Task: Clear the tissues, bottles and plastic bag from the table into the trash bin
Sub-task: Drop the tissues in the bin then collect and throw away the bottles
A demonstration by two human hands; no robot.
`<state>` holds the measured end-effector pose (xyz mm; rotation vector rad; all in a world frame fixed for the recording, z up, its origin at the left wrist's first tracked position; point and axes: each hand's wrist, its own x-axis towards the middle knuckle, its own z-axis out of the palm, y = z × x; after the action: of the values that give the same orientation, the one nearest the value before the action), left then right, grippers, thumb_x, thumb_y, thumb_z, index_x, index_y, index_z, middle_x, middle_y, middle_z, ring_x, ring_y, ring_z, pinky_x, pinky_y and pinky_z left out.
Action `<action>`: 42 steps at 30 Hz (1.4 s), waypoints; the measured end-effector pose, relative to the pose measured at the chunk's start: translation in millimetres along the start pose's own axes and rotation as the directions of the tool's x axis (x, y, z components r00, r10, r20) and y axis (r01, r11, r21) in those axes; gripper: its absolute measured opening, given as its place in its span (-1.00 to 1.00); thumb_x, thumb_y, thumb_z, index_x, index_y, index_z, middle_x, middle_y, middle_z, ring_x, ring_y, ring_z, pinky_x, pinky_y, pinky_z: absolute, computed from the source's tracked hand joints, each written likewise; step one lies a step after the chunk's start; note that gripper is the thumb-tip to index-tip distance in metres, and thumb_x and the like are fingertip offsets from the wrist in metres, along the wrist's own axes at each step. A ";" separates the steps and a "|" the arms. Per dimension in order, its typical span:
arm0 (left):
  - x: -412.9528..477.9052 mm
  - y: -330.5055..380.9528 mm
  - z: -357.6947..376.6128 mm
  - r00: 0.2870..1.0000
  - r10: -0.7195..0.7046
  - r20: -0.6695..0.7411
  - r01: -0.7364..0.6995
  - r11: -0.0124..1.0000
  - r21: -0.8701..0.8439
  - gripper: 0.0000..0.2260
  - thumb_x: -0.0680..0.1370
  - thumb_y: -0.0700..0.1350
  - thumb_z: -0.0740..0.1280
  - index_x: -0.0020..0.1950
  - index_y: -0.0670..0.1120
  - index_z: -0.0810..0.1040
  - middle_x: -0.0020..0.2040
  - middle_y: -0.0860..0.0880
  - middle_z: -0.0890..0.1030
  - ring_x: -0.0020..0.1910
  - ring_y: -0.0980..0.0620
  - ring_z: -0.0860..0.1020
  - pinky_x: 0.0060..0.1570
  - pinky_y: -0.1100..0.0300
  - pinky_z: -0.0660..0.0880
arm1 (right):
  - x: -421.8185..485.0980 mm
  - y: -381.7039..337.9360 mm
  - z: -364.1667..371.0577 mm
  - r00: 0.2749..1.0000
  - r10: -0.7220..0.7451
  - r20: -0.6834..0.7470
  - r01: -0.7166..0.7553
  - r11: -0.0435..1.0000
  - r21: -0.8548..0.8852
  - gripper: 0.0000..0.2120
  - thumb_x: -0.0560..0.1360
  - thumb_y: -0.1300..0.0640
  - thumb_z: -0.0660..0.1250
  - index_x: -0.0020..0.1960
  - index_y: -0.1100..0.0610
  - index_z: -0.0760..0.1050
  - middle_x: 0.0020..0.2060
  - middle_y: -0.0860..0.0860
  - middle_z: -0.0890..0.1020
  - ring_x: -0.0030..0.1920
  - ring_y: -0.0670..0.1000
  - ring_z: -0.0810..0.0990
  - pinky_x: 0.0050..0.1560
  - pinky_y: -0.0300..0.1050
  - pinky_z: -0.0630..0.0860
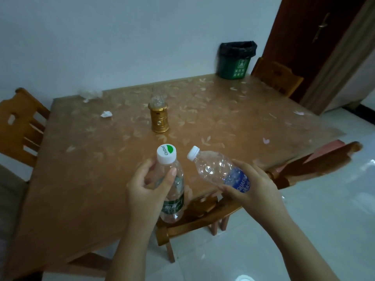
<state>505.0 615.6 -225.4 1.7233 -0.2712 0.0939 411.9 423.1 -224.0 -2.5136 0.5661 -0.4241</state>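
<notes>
Clear plastic, 2 bottles with white caps, both lifted above the near edge of the bench [81, 169]. Left hand [146, 185] grips the green-label bottle [172, 191] high up, thumb across the front just under the cap, fingers curled behind the shoulder; bottle close to upright. Right hand [249, 185] wraps round the blue-label bottle [219, 171] at its label, fingers closed under it; bottle tilted, cap pointing up and left towards the other cap, near it but apart. Both forearms reach forward from the bottom of the view, wrists bent slightly inward.

Left on the bench: 2 tissues, 1 crumpled tissue [106, 114] on the left side and 1 smaller tissue [86, 101] just beside 1 plastic bag [90, 93] at the far left corner. 1 gold lantern [158, 118] upright mid-bench. 1 dark green trash bin [233, 63] with black liner beyond the far edge, well apart from both hands.
</notes>
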 end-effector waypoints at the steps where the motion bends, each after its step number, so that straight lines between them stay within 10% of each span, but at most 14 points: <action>1: 0.0 3.8 10.7 1.000 0.022 0.016 -0.021 1.000 -0.010 -0.64 0.31 0.15 0.48 0.06 0.23 0.49 0.08 0.09 0.60 0.09 0.10 0.55 0.06 -0.06 0.53 | -2.3 7.1 -7.4 1.000 0.020 -0.016 -0.020 1.000 0.003 -0.31 0.27 -0.20 0.42 0.33 -0.01 0.34 0.16 0.01 0.53 0.12 0.04 0.48 0.13 0.09 0.48; 10: -33.1 53.0 147.7 0.962 0.138 0.236 -0.115 0.988 -0.106 -0.65 0.26 0.20 0.39 0.02 0.25 0.51 0.02 0.12 0.63 0.05 0.07 0.57 0.04 -0.10 0.53 | -31.2 105.0 -97.8 0.963 0.128 -0.237 -0.130 0.991 0.005 -0.32 0.26 -0.17 0.44 0.31 0.02 0.37 0.13 0.01 0.55 0.08 0.01 0.48 0.03 -0.09 0.42; 18: -92.2 97.8 301.9 0.889 0.206 0.409 -0.133 0.971 -0.199 -0.67 0.27 0.17 0.38 0.02 0.24 0.52 0.01 0.16 0.62 0.02 0.18 0.57 -0.05 0.26 0.50 | -58.5 234.7 -196.9 0.912 0.201 -0.357 -0.215 0.977 0.002 -0.35 0.24 -0.15 0.46 0.26 0.07 0.44 -0.06 -0.06 0.51 -0.06 0.00 0.47 -0.06 -0.08 0.39; 36: -129.4 138.6 612.1 0.705 0.172 0.687 0.080 0.944 -0.319 -0.73 0.27 0.15 0.43 -0.04 0.25 0.60 -0.10 0.06 0.67 -0.09 0.01 0.60 -0.08 0.06 0.53 | -28.0 478.7 -314.6 0.731 0.478 -0.487 -0.484 0.866 0.124 -0.40 0.25 -0.05 0.51 0.23 0.08 0.46 -0.07 -0.06 0.50 0.02 0.05 0.49 0.01 -0.12 0.35; 42: -68.2 147.1 723.1 0.683 0.158 0.713 0.175 0.912 -0.370 -0.84 0.34 -0.05 0.42 -0.10 0.13 0.62 -0.16 0.17 0.67 -0.16 0.19 0.60 -0.16 0.33 0.51 | 62.7 540.8 -348.1 0.713 0.489 -0.502 -0.520 0.850 0.089 -0.39 0.27 -0.09 0.47 0.27 0.06 0.42 0.05 0.01 0.55 0.08 0.04 0.46 0.05 -0.12 0.34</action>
<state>339.3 -106.6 -223.0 1.2503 -0.8225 -0.6552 160.7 -172.3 -228.3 -2.1456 1.4515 -0.8692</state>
